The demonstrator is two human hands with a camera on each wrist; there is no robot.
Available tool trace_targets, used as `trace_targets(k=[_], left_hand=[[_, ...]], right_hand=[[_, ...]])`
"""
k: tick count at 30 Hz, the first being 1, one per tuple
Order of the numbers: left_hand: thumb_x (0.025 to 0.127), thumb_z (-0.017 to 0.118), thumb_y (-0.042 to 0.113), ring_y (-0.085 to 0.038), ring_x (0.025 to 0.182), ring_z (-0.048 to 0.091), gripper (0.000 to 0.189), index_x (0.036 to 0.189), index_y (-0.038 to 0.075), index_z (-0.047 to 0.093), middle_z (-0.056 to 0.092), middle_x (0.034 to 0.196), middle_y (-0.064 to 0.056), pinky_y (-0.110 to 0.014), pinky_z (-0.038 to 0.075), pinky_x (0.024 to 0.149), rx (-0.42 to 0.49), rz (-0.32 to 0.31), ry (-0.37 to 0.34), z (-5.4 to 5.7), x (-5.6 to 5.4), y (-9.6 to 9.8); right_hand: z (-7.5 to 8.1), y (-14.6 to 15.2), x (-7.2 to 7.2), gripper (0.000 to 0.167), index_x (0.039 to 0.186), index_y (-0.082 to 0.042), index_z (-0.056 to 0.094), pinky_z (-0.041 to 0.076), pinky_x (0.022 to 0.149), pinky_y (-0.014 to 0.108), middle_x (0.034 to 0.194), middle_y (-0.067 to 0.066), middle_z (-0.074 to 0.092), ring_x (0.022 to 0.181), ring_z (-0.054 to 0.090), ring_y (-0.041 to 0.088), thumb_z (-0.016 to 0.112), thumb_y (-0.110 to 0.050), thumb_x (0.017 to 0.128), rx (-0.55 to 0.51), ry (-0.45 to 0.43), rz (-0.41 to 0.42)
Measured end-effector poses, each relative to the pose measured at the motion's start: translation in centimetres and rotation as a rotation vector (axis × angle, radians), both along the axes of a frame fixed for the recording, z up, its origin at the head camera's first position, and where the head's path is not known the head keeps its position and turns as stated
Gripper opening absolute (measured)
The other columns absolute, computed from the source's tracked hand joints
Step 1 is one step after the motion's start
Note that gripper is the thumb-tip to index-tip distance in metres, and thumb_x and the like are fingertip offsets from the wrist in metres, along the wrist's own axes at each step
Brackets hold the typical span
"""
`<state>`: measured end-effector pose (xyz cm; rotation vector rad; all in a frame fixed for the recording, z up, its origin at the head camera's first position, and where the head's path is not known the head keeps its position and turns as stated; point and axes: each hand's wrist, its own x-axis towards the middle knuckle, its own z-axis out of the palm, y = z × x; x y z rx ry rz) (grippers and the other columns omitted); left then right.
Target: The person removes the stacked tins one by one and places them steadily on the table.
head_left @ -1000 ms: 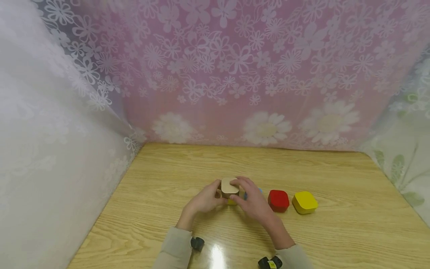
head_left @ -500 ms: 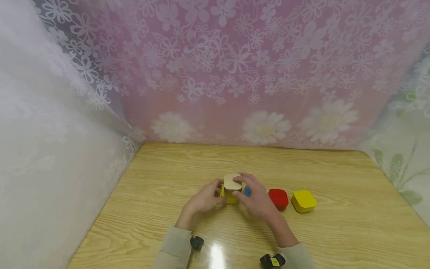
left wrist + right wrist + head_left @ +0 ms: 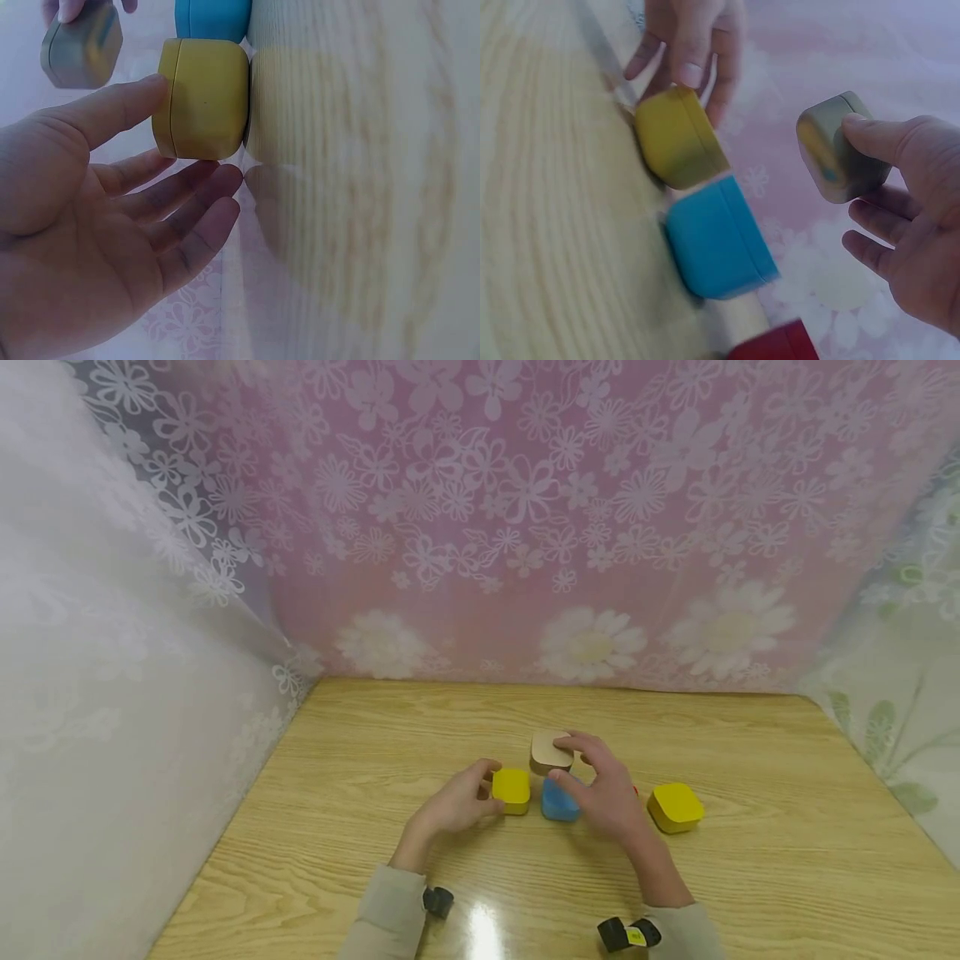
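Note:
My right hand [image 3: 611,793] pinches a beige-gold rounded-square box [image 3: 546,748] between thumb and fingers. In the right wrist view this box, with a lid seam near its top, hangs clear of the table. Around a yellow box [image 3: 512,788] on the table curl the thumb and fingers of my left hand [image 3: 456,803]; the thumb touches its upper edge in the left wrist view. Just right of that yellow box stands a blue box [image 3: 558,803], partly behind my right thumb.
A red box [image 3: 780,346] is almost wholly hidden behind my right hand in the head view. Farther right sits a second yellow box [image 3: 677,808]. The wooden table [image 3: 375,727] ends at a pink floral curtain [image 3: 480,568].
My right hand has lifted the beige-gold box off the left yellow box and carried it right and away from me, above the blue box. The left hand has stayed at the yellow box.

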<state>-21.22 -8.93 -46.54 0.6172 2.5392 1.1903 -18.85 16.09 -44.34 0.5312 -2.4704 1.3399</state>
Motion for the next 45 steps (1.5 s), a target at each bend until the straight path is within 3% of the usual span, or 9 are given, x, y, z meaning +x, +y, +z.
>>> trace_targets(k=[11,22,26,30,33,40,45], left_hand=[[0.095,0.068,0.021,-0.028,0.118,0.058,0.063,0.148,0.003,0.039,0.056,0.136,-0.017,-0.042,0.049,0.099,-0.01,0.003,-0.012,0.2,0.2,0.2],[0.095,0.068,0.022,-0.027,0.119,0.057,0.066,0.15,0.004,0.035,0.056,0.137,-0.018,-0.042,0.049,0.098,-0.01,-0.008,0.001,0.3,0.2,0.3],[0.095,0.068,0.02,-0.026,0.119,0.057,0.065,0.15,0.004,0.036,0.055,0.138,-0.016,-0.04,0.049,0.098,-0.017,-0.012,0.013,0.2,0.2,0.3],[0.095,0.068,0.018,-0.026,0.119,0.057,0.063,0.149,0.003,0.037,0.055,0.139,-0.015,-0.04,0.049,0.098,-0.02,-0.016,0.021,0.3,0.3,0.4],[0.095,0.067,0.017,-0.026,0.118,0.057,0.063,0.148,0.003,0.038,0.055,0.138,-0.016,-0.041,0.049,0.099,-0.016,-0.014,0.02,0.4,0.4,0.4],[0.095,0.068,0.018,-0.025,0.116,0.058,0.062,0.148,0.004,0.039,0.056,0.136,-0.014,-0.039,0.049,0.098,-0.027,-0.012,0.023,0.4,0.4,0.4],[0.096,0.067,0.019,-0.025,0.118,0.057,0.061,0.148,0.005,0.039,0.056,0.137,-0.013,-0.039,0.049,0.098,-0.028,-0.011,0.018,0.4,0.4,0.3]], right_hand=[[0.8,2.2,0.0,0.04,0.13,-0.007,0.062,0.047,0.097,0.05,0.138,0.013,0.055,0.13,0.049,0.03,0.073,-0.011,0.091,-0.043,0.046,-0.064],[1.1,3.6,0.3,0.044,0.133,-0.005,0.059,0.049,0.097,0.052,0.141,0.016,0.051,0.126,0.052,0.035,0.071,-0.009,0.092,-0.07,-0.009,-0.068],[1.2,4.3,0.4,0.044,0.133,-0.005,0.059,0.052,0.095,0.03,0.138,0.016,0.053,0.123,0.053,0.034,0.072,-0.007,0.091,-0.081,0.005,-0.078],[1.0,4.8,0.3,0.044,0.131,-0.004,0.059,0.047,0.091,0.012,0.136,0.015,0.055,0.121,0.054,0.032,0.073,-0.005,0.09,-0.102,0.024,-0.085],[0.9,5.2,0.2,0.044,0.131,-0.004,0.06,0.047,0.09,0.011,0.136,0.014,0.055,0.12,0.054,0.025,0.073,-0.004,0.089,-0.101,0.031,-0.097],[1.0,6.1,0.4,0.045,0.133,-0.004,0.058,0.046,0.09,0.009,0.139,0.015,0.053,0.117,0.047,-0.005,0.072,-0.004,0.09,-0.105,0.01,-0.119],[1.0,7.1,0.4,0.045,0.134,-0.002,0.056,0.047,0.089,0.009,0.138,0.016,0.052,0.116,0.047,-0.01,0.07,-0.002,0.091,-0.137,0.009,-0.118]])
